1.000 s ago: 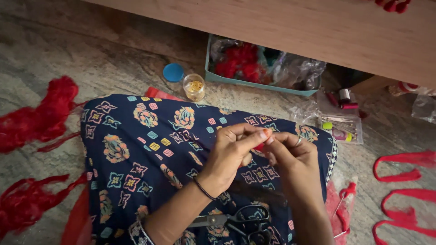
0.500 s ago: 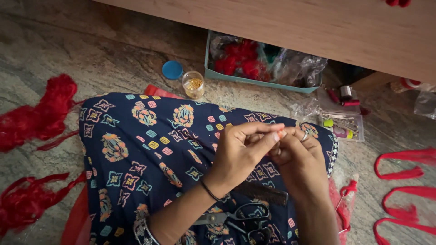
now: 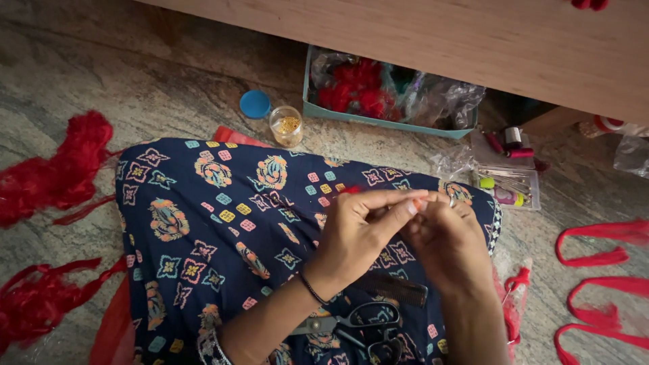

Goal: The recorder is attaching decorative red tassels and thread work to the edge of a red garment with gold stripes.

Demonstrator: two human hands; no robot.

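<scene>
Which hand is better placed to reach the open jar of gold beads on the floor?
Left, probably. The jar sits beyond the lap on the side of the left hand; the right hand would have to cross over it. Both hands pinch a small item together.

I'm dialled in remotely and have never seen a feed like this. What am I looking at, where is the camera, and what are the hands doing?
There is no machine here: this is one camera worn on a person's head, looking down at their own two bare hands over their lap. The lap is covered by navy cloth with a colourful printed pattern, and the floor is mottled stone. The left hand and right hand meet fingertip to fingertip, pinching something too small to identify. Black-handled scissors and a dark comb lie on the lap. On the floor stand a small open glass jar of golden bits, its blue round lid, a teal tray of red fluff and plastic bags, and scattered red fibre bundles.
</scene>
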